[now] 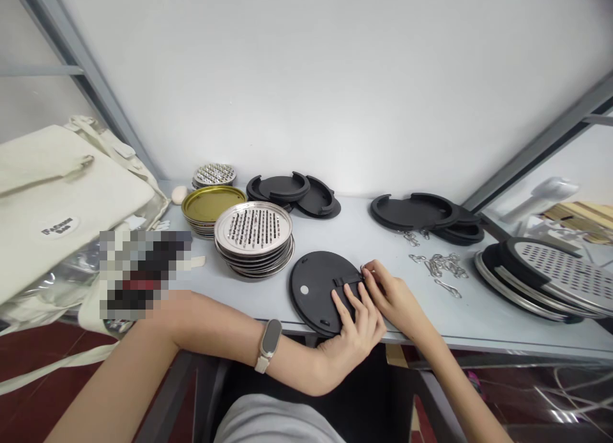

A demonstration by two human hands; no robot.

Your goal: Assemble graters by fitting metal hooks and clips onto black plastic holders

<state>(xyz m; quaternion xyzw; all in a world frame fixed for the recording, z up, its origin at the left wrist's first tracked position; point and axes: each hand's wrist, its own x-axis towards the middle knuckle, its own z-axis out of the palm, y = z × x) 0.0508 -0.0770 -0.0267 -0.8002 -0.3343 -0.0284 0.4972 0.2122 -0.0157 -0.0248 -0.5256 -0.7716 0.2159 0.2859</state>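
A round black plate lies at the table's front edge, with a pale dot on its left part and a small raised piece near its right side. Fingers spread, my left hand presses flat on the plate's right part. My right hand pinches at the plate's right rim, beside the raised piece; what is between its fingertips is too small to make out. To the left stands a stack of metal grater discs. Several small metal clips lie loose to the right.
Behind are a gold lid stack, another grater stack and black holders, with more holders at the back right. Assembled graters lie far right. A cream bag fills the left.
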